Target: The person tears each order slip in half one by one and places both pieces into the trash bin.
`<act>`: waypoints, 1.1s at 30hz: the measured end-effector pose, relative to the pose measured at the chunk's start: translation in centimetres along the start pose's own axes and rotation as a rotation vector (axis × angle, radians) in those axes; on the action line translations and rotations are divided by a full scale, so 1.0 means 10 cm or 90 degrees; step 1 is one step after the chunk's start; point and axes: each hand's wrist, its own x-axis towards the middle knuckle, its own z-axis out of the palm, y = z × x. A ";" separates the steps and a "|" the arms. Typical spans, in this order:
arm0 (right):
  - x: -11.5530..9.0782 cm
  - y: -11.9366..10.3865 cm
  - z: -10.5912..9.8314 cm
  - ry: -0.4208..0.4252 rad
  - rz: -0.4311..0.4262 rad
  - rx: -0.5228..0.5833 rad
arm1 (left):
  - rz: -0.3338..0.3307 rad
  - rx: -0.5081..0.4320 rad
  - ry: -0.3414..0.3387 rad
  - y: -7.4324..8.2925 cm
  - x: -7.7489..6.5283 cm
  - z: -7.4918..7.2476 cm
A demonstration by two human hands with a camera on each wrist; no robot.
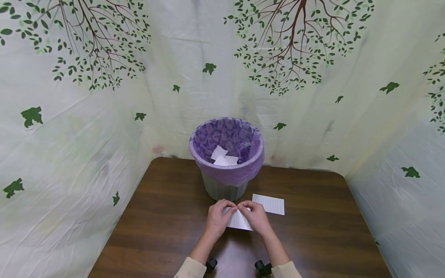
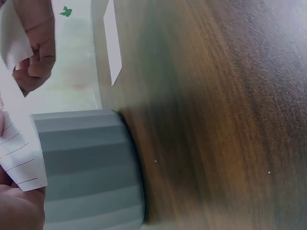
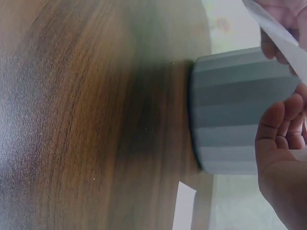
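Observation:
Both hands pinch a lined white sheet of paper [image 1: 239, 221] above the table, just in front of the bin. My left hand [image 1: 216, 220] grips it at the left, thumb and fingertips close to the sheet's top middle. From the other side, my right hand [image 1: 258, 219] pinches it, with the two sets of fingertips nearly meeting. In the left wrist view the paper [image 2: 21, 153] hangs bent between the hands, its ruled lines showing. The right wrist view has the sheet [image 3: 283, 40] edge-on at the upper right, and the curled fingers [image 3: 271, 120] of the right hand below.
A grey ribbed bin [image 1: 224, 187] with a purple patterned liner [image 1: 243, 174] stands at the table's back. White paper pieces [image 1: 220, 152] lie inside it. Another lined paper [image 1: 268, 204] lies flat on the brown table [image 1: 313, 231], right of the bin. Leaf-printed curtains [image 1: 194, 46] surround the table.

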 end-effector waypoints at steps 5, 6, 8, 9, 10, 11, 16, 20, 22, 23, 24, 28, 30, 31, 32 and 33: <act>0.01 0.03 -0.04 -0.010 -0.014 0.005 | 0.032 -0.007 0.006 0.04 0.00 -0.01; 0.01 0.03 -0.06 -0.015 -0.015 0.011 | 0.036 -0.010 0.006 0.05 0.00 -0.02; 0.01 0.02 -0.07 -0.024 -0.020 0.015 | 0.039 -0.012 0.008 0.07 0.00 -0.02; 0.01 0.02 -0.08 -0.027 -0.022 0.016 | 0.041 -0.011 0.009 0.08 0.00 -0.03; 0.01 0.01 -0.09 -0.029 -0.024 0.018 | 0.040 -0.009 0.009 0.09 0.00 -0.03; 0.00 0.01 -0.09 -0.030 -0.025 0.019 | 0.040 -0.011 0.008 0.10 -0.01 -0.03; 0.00 0.02 -0.11 -0.030 -0.024 0.021 | 0.027 -0.012 -0.002 0.15 -0.02 -0.05; 0.00 0.03 -0.12 -0.028 -0.024 0.017 | 0.022 -0.016 -0.008 0.19 -0.03 -0.06; 0.01 0.04 -0.13 -0.028 -0.022 0.023 | 0.021 -0.020 -0.011 0.20 -0.03 -0.07; 0.01 0.04 -0.13 -0.029 -0.022 0.027 | 0.020 -0.022 -0.012 0.21 -0.03 -0.07; 0.01 0.04 -0.13 -0.030 -0.022 0.032 | 0.021 -0.025 -0.012 0.21 -0.03 -0.07; 0.02 0.05 -0.16 -0.028 -0.016 0.054 | 0.028 -0.032 -0.016 0.22 -0.03 -0.07; 0.03 0.05 -0.17 -0.024 -0.015 0.057 | 0.039 -0.035 -0.017 0.22 -0.03 -0.07; 0.03 0.06 -0.17 -0.022 -0.014 0.058 | 0.044 -0.036 -0.018 0.22 -0.02 -0.07; 0.04 0.07 -0.18 -0.020 -0.015 0.057 | 0.050 -0.037 -0.019 0.22 -0.02 -0.07; 0.04 0.07 -0.18 -0.019 -0.013 0.060 | 0.055 -0.038 -0.021 0.23 -0.02 -0.07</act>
